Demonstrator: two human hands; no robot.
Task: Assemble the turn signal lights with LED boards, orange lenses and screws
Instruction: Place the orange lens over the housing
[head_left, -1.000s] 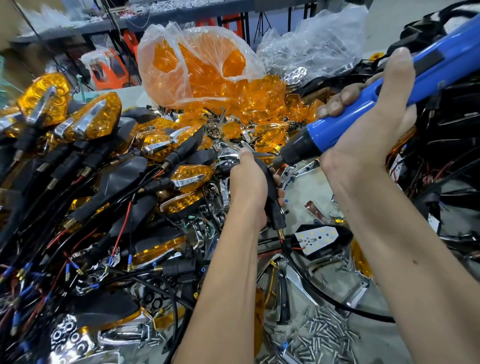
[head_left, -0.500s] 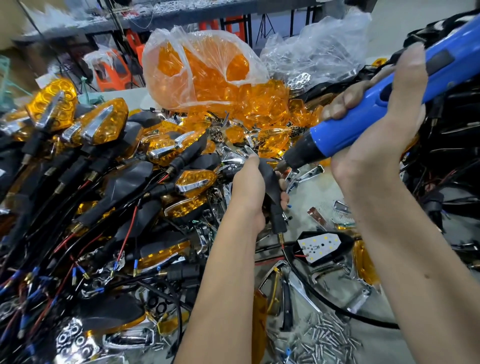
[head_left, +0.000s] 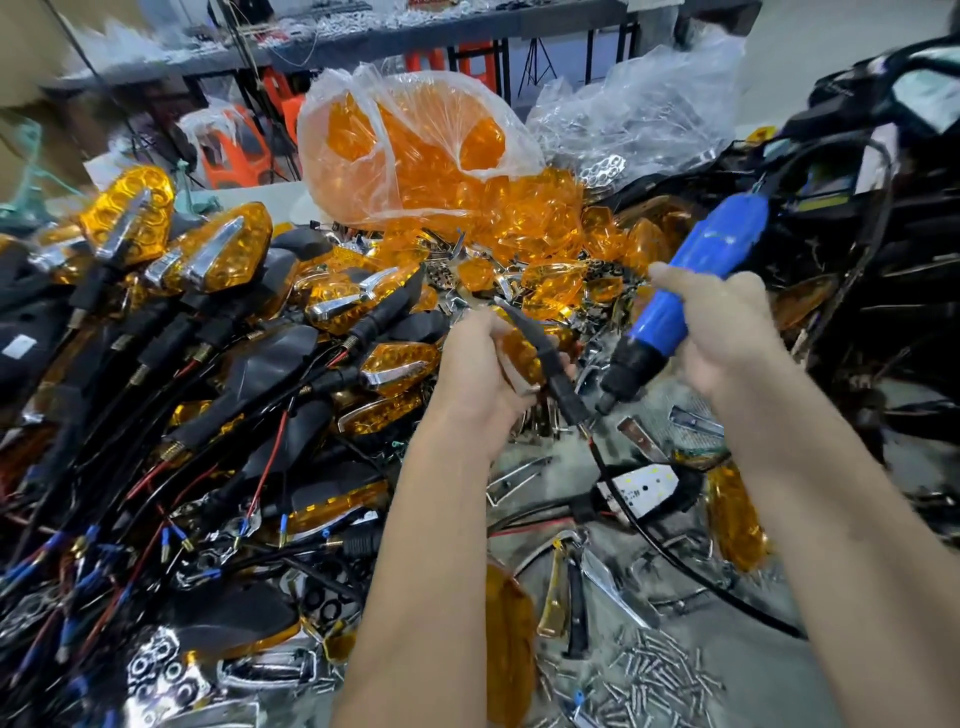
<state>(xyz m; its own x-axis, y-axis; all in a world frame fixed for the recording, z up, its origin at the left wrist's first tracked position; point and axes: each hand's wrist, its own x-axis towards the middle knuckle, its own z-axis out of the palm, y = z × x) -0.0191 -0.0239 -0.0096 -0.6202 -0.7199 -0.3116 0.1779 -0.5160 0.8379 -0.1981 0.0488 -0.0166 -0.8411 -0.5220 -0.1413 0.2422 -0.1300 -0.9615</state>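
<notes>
Gripped in left hand (head_left: 480, 371), centre frame: turn signal light (head_left: 524, 353) with orange lens, black stem angled lower right. Gripped in right hand (head_left: 719, 325), just right: blue electric screwdriver (head_left: 685, 296), tip lowered beside stem. Loose screws (head_left: 660, 675), lower right

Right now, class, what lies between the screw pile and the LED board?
In the head view, a black cable and chrome trim pieces lie on the table between the screws and the LED board.
</notes>
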